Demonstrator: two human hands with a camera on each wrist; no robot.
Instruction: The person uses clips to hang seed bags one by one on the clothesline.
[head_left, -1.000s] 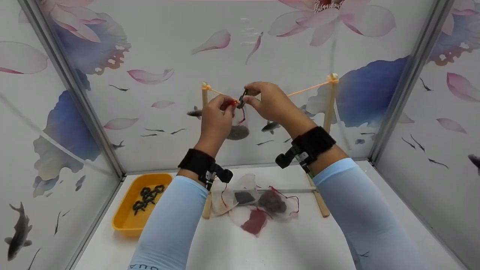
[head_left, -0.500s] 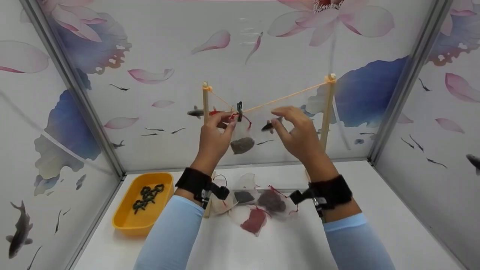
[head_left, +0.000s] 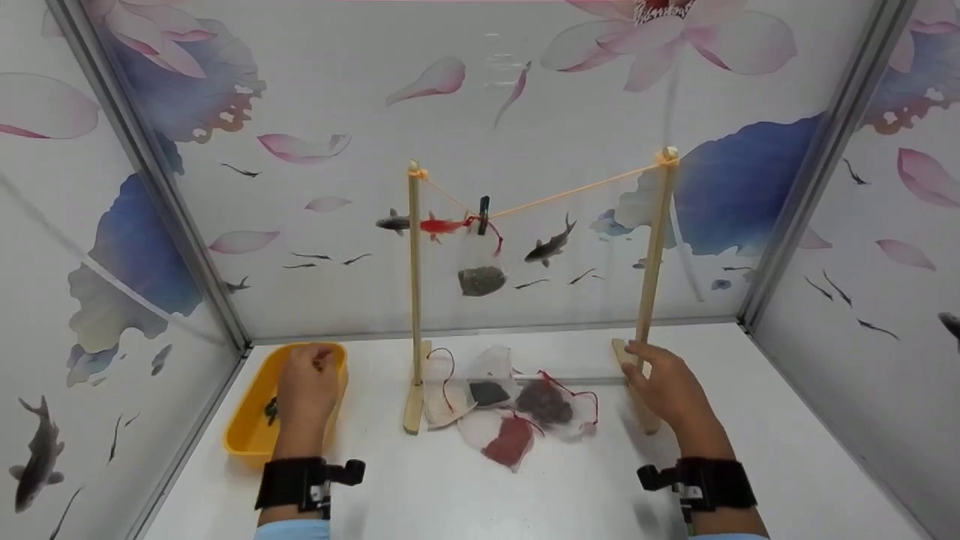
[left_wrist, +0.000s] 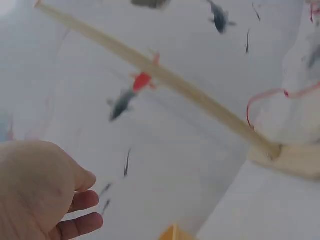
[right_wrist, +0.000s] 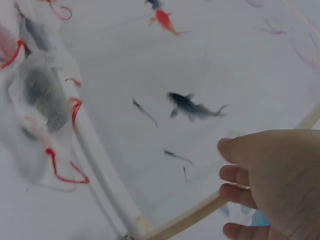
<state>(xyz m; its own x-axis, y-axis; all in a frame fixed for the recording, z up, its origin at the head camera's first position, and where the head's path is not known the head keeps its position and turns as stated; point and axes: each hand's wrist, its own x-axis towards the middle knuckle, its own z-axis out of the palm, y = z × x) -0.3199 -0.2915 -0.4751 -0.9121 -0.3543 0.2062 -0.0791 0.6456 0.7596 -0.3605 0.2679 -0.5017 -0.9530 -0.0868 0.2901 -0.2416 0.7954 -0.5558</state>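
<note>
My left hand (head_left: pixel 307 390) hovers over the yellow tray (head_left: pixel 238 448), its fingers loosely bent with nothing between them in the left wrist view. Part of the dark green clips (head_left: pixel 271 411) shows beside it; the rest are hidden. On the right, my right hand (head_left: pixel 667 382) is beside the right wooden post (head_left: pixel 654 262), fingers relaxed and holding nothing. Between the posts, a dark clip (head_left: pixel 484 216) on the orange string (head_left: pixel 577 193) holds up a sheer drawstring pouch (head_left: pixel 482 281) with grey-brown contents, its red cord dangling. The string sags at the clip.
Several sheer pouches lie between the post feet: a dark red one (head_left: pixel 510 442), a dark grey one (head_left: pixel 487 394), a brown one (head_left: pixel 545 403) and a pale one (head_left: pixel 442 411). The left post (head_left: pixel 415 285) stands near the tray. Printed panels (head_left: pixel 300 75) enclose the back and sides.
Both hands have let go of the clipped pouch, which now hangs by itself. The left hand has moved down and left over the tray; the right hand has dropped down and right.
</note>
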